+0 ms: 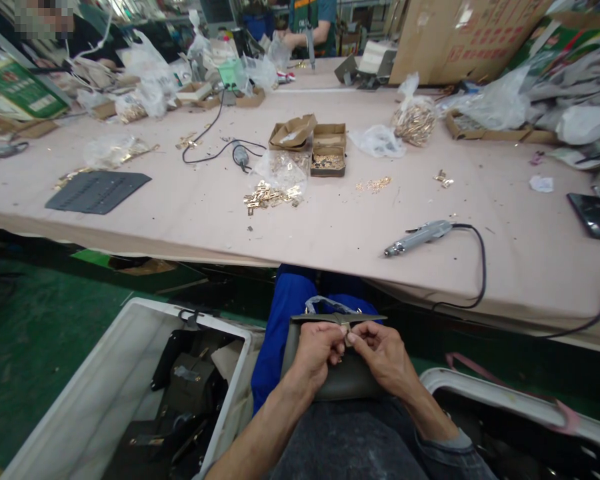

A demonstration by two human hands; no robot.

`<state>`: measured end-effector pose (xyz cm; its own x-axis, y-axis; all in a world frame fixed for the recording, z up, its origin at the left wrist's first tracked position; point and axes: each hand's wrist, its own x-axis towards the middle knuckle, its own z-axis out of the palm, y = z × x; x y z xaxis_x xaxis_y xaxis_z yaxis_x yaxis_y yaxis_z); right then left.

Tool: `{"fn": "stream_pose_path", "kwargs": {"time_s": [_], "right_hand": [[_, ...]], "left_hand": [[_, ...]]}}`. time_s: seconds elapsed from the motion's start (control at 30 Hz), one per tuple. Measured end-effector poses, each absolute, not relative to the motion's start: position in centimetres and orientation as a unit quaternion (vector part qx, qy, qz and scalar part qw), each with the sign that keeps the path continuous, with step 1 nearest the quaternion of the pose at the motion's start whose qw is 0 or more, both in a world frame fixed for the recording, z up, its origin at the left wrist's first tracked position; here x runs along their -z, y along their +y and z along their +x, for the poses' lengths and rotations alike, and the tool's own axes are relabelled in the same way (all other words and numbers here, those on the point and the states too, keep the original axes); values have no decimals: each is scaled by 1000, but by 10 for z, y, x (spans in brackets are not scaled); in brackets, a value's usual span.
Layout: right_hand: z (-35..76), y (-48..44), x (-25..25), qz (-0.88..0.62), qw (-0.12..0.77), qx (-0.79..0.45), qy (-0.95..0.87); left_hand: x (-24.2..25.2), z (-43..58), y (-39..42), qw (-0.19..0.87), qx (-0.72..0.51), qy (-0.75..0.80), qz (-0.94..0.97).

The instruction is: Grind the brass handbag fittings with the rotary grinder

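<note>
A dark olive handbag [347, 385] rests on my lap, its flap edge facing up and a clear plastic-wrapped handle [330, 305] at the far side. My left hand [316, 352] is closed in a pinch at the middle of the flap. Opposite it, my right hand [384, 351] pinches the same spot with thumb and forefinger. Between the fingertips shows a small gold metal fitting [347, 327], mostly covered by the fingers. A grey electric screwdriver [419, 237] lies on the table beyond my right hand, its black cord trailing over the edge.
On the table [205, 230] are gold plates [270, 195], a small cardboard box of parts [329, 165], a bag of gold pieces [414, 123] and a dark flat sheet [97, 192]. A white bin [140, 310] with dark bags stands at left, another bin [505, 397] at right. Co-workers sit across.
</note>
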<state>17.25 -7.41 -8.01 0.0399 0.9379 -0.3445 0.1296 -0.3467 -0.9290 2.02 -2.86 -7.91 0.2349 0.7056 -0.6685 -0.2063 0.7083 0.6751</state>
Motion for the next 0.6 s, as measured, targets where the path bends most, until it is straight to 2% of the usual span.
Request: {"fn": "stream_pose_path", "kwargs": {"time_s": [0.23,0.6], "right_hand": [[171,-76,75,-633,344,-519,-460],[168,-86,79,-630,340,-587,-377]], "left_hand": [[87,27,-24,773,-308,537,138],[92,32,-30,761,-334,542,120]]}}
